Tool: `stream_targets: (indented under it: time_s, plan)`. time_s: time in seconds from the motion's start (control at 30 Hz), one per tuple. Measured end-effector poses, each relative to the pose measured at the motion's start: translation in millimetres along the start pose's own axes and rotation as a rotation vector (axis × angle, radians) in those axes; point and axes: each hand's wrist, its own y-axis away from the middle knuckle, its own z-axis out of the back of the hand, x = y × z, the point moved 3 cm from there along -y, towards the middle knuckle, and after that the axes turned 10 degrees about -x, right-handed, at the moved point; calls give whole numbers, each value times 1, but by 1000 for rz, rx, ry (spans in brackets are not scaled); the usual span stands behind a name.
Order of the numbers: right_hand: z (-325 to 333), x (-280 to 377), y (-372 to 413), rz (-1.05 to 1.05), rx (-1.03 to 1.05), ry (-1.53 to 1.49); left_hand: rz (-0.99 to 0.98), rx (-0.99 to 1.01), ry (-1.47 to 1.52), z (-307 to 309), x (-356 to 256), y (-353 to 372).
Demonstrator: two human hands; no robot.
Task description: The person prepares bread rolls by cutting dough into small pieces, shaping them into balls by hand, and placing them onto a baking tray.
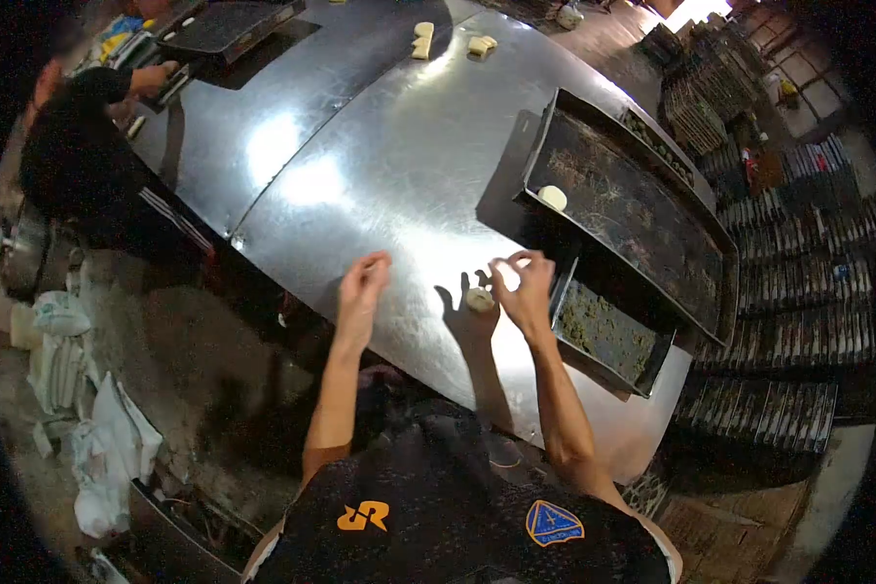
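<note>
A small round piece of pale dough (479, 300) with a dimpled middle lies on the metal table, just left of my right hand (526, 284). That hand hovers above the table with its fingers bent and apart, and I see nothing in it. Farther left, my left hand (363, 284) is raised over the table's near edge, its fingers loosely curved and holding nothing visible. A smooth white dough round (553, 198) sits at the near left corner of a large dark baking tray (642, 219). Beside my right forearm is a smaller metal tray (608, 331) with green crumbly stuff in it.
Dough pieces (422, 41) and a smaller dough cluster (482, 45) lie at the table's far side. A co-worker (88, 161) stands at the left near another dark tray (226, 27). Stacked trays (779, 331) line the right; white bags (117, 453) are lower left.
</note>
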Motion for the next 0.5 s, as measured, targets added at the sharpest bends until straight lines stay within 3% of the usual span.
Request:
stream_targets:
  time_s: [0.1,0.13,0.2,0.4,0.47,0.5]
  plan:
    - [-9,-3,-31,-191,-111,-6,-5,-159,75,49,-4,10]
    - [-43,-13,-20,-105,-180,184,-15,-229,117,62,-5,14]
    - [-113,-4,22,-35,143,354,8,-331,133,80,-9,24]
    - [-118,0,7,-226,185,226,53,-362,258,76,-10,12]
    - [-123,-12,13,-173,139,179,44,-309,240,62,-11,0]
    - [-120,-11,13,-27,194,242,36,-286,256,54,-17,-2]
